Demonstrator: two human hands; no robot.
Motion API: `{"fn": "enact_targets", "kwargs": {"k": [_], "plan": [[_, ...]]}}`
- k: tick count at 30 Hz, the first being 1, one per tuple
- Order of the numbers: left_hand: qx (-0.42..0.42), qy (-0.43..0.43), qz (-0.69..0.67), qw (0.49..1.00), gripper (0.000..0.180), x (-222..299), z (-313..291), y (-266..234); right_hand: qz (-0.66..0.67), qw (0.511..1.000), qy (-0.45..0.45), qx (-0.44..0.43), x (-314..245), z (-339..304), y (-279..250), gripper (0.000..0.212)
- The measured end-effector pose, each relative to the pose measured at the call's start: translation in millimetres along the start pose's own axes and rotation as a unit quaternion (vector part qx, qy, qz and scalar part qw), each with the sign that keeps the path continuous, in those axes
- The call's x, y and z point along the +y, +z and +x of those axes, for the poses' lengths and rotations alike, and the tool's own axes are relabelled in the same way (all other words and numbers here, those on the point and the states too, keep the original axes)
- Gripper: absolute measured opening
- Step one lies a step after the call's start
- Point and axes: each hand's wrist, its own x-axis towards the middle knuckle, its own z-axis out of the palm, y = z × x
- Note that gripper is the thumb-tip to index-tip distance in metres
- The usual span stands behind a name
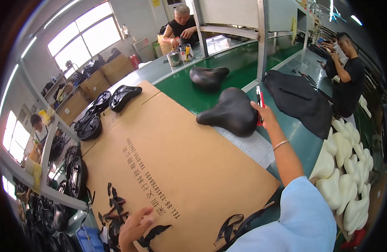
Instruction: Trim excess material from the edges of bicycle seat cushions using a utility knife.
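Green conveyor worktop [189,98] carries a flat brown cardboard sheet [176,168] and a glossy black padded bicycle saddle [231,112]. Right hand [265,113], its grip clenched around a red-handled utility knife [259,105], sits at the saddle's broad right end; the nose points left. Left hand [134,227] rests loosely open among black trimmed scraps [113,210], well apart.

The middle of the cardboard sheet [176,168] lies bare, so a hand can pass freely there. Black scraps [113,206] crowd its near edge. A black saddle [231,112] blocks its far corner, and foam pads [344,168] fill the right side.
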Motion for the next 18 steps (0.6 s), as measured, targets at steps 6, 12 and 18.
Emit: {"fn": "enact_targets", "kwargs": {"k": [6,12,18], "plan": [[0.029,-0.047,-0.042,0.998,0.038,17,-40,14,-0.031,0.992,-0.037,-0.117,-12,-87,67,0.036],[0.188,-0.092,-0.331,0.92,0.051,22,-27,42,-0.332,0.795,-0.419,-0.289,3,-233,114,0.03],[0.258,-0.05,-0.547,0.795,0.056,23,-24,59,-0.381,0.58,-0.462,-0.553,15,-317,103,0.014]]}}
